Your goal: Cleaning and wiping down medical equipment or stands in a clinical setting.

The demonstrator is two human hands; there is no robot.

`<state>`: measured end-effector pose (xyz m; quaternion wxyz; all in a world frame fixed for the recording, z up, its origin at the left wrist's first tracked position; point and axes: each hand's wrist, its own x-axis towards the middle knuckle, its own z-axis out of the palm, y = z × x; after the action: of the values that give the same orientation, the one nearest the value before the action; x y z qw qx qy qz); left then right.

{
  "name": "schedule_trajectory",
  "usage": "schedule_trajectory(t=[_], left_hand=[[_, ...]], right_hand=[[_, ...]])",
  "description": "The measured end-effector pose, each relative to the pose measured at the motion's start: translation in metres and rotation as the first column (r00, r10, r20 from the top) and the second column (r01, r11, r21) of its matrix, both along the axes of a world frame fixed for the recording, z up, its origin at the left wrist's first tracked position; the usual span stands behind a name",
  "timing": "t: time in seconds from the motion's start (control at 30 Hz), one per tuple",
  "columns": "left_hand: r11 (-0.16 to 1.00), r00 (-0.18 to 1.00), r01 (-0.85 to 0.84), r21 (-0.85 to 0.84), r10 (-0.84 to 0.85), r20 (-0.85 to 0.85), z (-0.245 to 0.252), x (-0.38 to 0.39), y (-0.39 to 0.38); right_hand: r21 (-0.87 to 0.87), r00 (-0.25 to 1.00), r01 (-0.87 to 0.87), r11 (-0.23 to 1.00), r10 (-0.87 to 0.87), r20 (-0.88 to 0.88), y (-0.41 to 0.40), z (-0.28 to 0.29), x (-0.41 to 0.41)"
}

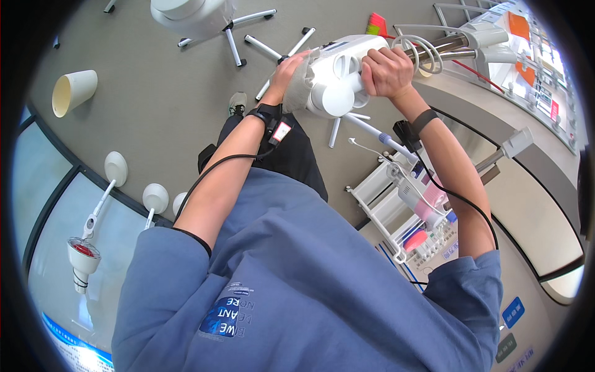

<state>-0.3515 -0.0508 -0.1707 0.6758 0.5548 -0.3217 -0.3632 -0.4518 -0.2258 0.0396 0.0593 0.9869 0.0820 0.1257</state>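
My left hand (287,74) presses a grey cloth (298,86) against the side of a white appliance head (346,49), which has round white parts (337,98) on its near face. Part of the cloth lies hidden behind my fingers and wrist. My right hand (389,69) is closed around a white, handle-like part of the same appliance, beside a coiled white cable (434,56). Exactly what my right fingers wrap is covered by the hand. A pale pole (372,130) with a blue-grey collar slants below the appliance. Both wrists wear black straps with cabled devices.
A cream bin (83,90) is on the floor at left. Castored stand legs (262,46) spread beyond my hands. At right stands a white trolley (372,204) carrying several items. Lamps on stands with round white bases (116,168) line the left. A red-and-green broom (376,24) lies far right.
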Motion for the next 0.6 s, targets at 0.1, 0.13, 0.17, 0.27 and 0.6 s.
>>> schedule_trajectory(t=[0.1,0.13,0.17,0.27,0.6], left_hand=[[0.998,0.998,-0.060,-0.002,0.060,0.011,-0.017,-0.007,0.003],[0.992,0.973,-0.125,-0.034,0.130,0.190,-0.021,-0.010,0.004],[0.980,0.912,-0.182,-0.078,0.198,0.360,-0.025,-0.013,0.005],[0.941,0.782,-0.331,-0.067,0.313,0.539,-0.025,-0.035,0.000],[0.927,0.615,-0.347,0.144,0.341,-0.712,0.010,-0.070,0.007]], right_hand=[[-0.005,1.000,0.002,1.000,-0.002,0.007,-0.001,-0.001,-0.002],[-0.005,1.000,0.006,1.000,-0.006,0.009,-0.001,-0.001,-0.003],[-0.006,1.000,0.008,1.000,-0.008,0.006,-0.002,0.000,-0.004],[-0.027,0.999,0.040,0.999,-0.040,0.000,-0.006,0.002,-0.017],[-0.021,1.000,-0.003,1.000,0.003,0.016,-0.006,-0.005,0.002]])
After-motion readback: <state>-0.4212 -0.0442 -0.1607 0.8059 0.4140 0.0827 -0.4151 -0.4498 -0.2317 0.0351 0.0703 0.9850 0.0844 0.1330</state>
